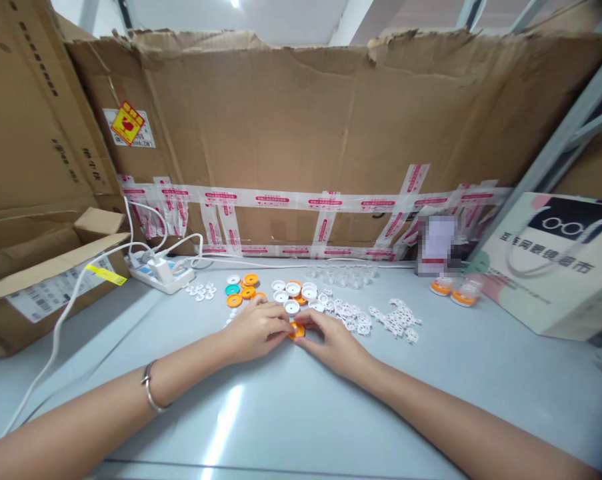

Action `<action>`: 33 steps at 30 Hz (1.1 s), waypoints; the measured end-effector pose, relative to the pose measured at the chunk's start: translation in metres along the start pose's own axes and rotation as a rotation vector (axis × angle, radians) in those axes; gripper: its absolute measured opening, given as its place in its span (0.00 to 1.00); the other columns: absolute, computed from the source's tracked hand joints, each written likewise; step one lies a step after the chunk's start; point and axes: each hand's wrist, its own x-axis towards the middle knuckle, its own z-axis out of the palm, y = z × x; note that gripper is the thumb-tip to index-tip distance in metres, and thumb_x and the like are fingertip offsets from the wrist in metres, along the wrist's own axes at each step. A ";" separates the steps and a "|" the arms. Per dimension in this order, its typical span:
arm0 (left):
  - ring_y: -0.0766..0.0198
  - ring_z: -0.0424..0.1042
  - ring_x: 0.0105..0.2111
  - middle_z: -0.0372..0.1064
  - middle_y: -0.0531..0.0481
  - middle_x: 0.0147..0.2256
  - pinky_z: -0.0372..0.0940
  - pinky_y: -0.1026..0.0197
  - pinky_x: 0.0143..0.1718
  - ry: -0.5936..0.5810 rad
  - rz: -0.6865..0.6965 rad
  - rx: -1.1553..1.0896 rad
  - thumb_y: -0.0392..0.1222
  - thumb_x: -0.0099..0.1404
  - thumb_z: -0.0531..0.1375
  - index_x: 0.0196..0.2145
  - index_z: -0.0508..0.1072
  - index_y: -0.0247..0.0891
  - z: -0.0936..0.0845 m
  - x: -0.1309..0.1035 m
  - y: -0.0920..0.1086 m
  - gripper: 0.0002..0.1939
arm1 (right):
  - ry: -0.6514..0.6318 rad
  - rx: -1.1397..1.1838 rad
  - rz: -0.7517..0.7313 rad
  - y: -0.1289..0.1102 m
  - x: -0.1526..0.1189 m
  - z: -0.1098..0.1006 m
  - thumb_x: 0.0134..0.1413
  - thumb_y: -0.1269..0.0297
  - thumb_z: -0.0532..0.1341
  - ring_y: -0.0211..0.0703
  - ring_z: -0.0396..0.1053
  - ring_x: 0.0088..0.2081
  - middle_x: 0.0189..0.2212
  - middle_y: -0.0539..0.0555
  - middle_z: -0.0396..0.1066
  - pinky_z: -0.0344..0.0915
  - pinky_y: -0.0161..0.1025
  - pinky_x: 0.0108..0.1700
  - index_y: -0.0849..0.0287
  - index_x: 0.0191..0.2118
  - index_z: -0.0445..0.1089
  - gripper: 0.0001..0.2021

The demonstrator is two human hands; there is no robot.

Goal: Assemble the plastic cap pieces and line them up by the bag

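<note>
Black on pale green, reads “眼镜超市” across cord-handled paper bag point(535, 303). Holds orange round plastic disc point(297, 330) in closed grip of right hand point(331, 340), beside white round plastic cups point(292, 307); touches it with left hand point(258, 328), too hidden to judge closure.

We've got orange, white and teal on a grey-blue table point(281, 413).
We see pinched disc point(299, 329) orange, cups point(309, 291) white, one teal disc point(232, 289), lattice pieces point(351, 315) white; brown box point(301, 120), white tape point(271, 199) with pinkish-red print, red-on-yellow sticker point(128, 124), pale green bag point(531, 293) with black panel point(585, 209).
</note>
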 end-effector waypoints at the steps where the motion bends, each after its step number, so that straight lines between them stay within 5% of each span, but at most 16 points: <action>1: 0.65 0.69 0.36 0.72 0.51 0.34 0.52 0.59 0.40 -0.002 -0.013 -0.013 0.33 0.63 0.53 0.36 0.73 0.41 0.000 0.000 0.001 0.10 | 0.000 0.002 0.001 -0.001 0.000 0.000 0.50 0.68 0.59 0.42 0.69 0.42 0.39 0.53 0.71 0.65 0.40 0.46 0.57 0.41 0.66 0.10; 6: 0.64 0.69 0.37 0.71 0.49 0.36 0.55 0.60 0.40 0.036 -0.073 -0.047 0.35 0.64 0.52 0.38 0.73 0.41 -0.011 -0.003 0.002 0.11 | 0.008 0.004 0.004 -0.002 -0.001 0.000 0.50 0.67 0.59 0.42 0.70 0.42 0.39 0.53 0.72 0.65 0.40 0.46 0.57 0.41 0.66 0.10; 10: 0.62 0.69 0.38 0.72 0.47 0.36 0.59 0.61 0.41 0.083 -0.193 -0.138 0.39 0.65 0.51 0.37 0.74 0.38 -0.047 -0.008 -0.016 0.12 | 0.032 0.010 0.027 -0.002 -0.002 0.000 0.50 0.66 0.59 0.41 0.70 0.42 0.40 0.53 0.71 0.66 0.40 0.46 0.56 0.43 0.65 0.12; 15: 0.64 0.70 0.35 0.73 0.49 0.35 0.62 0.65 0.36 -0.150 -0.451 -0.237 0.45 0.62 0.54 0.35 0.75 0.38 -0.083 -0.026 -0.049 0.12 | 0.028 0.028 0.040 -0.001 -0.002 0.000 0.48 0.66 0.61 0.41 0.70 0.42 0.41 0.53 0.70 0.66 0.41 0.48 0.57 0.43 0.65 0.14; 21: 0.63 0.69 0.35 0.71 0.47 0.36 0.62 0.64 0.38 -0.268 -0.370 -0.177 0.40 0.61 0.54 0.35 0.75 0.37 -0.068 -0.040 -0.067 0.10 | 0.075 0.023 0.082 -0.006 -0.001 -0.002 0.53 0.60 0.57 0.42 0.70 0.42 0.40 0.54 0.71 0.66 0.42 0.47 0.57 0.41 0.66 0.11; 33: 0.63 0.69 0.36 0.71 0.48 0.36 0.62 0.63 0.39 -0.274 -0.387 -0.237 0.39 0.61 0.54 0.35 0.74 0.38 -0.055 -0.042 -0.074 0.09 | 0.095 0.003 0.026 -0.009 -0.003 -0.006 0.55 0.63 0.54 0.42 0.69 0.41 0.39 0.53 0.71 0.65 0.41 0.46 0.56 0.40 0.68 0.08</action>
